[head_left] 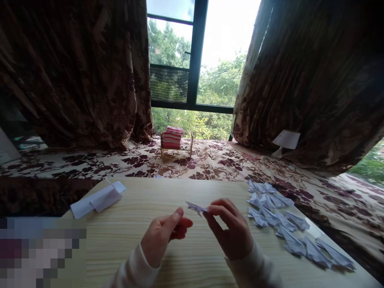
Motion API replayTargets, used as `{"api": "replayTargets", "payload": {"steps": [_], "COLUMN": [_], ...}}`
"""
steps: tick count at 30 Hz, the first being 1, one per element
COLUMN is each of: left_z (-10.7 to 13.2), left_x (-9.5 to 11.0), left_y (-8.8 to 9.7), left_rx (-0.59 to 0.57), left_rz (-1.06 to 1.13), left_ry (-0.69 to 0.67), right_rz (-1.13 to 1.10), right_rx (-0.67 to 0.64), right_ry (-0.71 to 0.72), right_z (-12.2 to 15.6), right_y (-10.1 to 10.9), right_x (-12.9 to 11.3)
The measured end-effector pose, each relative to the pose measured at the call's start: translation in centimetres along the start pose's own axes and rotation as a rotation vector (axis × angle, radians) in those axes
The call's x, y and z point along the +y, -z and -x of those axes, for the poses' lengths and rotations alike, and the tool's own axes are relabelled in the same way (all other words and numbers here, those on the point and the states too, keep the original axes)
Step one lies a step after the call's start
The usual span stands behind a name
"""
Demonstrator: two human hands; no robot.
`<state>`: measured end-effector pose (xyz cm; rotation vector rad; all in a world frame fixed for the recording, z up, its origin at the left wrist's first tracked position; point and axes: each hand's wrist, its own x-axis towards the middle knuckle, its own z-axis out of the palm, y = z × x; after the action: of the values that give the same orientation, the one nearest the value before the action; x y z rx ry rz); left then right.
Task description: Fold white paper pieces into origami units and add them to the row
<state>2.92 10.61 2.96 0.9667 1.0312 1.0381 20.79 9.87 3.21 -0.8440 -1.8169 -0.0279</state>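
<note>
Between the thumb and fingers of my right hand [231,232] is a small folded white paper plane [196,207], its pointed end toward the left. My left hand [165,236] is beside it, just left of the plane and apart from it. The left thumb is raised and the fingers are loosely curled, with nothing visible in them. Both hands are above the light wooden table [132,248]. On the table's right side lie several similar folded paper planes [270,214], set out in rough rows.
White paper sheets [105,199], partly folded, lie at the table's back left. Behind the table, a patterned cloth [210,160] covers a ledge. On it stand a small rack [177,149] with stacked red-and-white cloths [172,138] and a white lamp-like object [286,140]. Curtains flank the window.
</note>
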Motion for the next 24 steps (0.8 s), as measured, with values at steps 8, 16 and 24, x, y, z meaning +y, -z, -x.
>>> {"api": "replayTargets", "payload": {"steps": [8, 16, 24], "left_z": [0.4, -0.4, -0.2], "left_x": [0.0, -0.6, -0.8], "left_y": [-1.1, 0.0, -0.2], "left_rx": [-0.014, 0.029, -0.061], "left_rz": [0.305, 0.322, 0.374], "left_ry": [0.187, 0.184, 0.162], "right_rz": [0.200, 0.196, 0.233], "right_rx": [-0.104, -0.167, -0.102], "right_ry": [0.280, 0.176, 0.275], "right_z": [0.1, 1.0, 0.3], "right_y": [-0.5, -1.3, -1.9], "right_x": [-0.6, -0.9, -2.5]}}
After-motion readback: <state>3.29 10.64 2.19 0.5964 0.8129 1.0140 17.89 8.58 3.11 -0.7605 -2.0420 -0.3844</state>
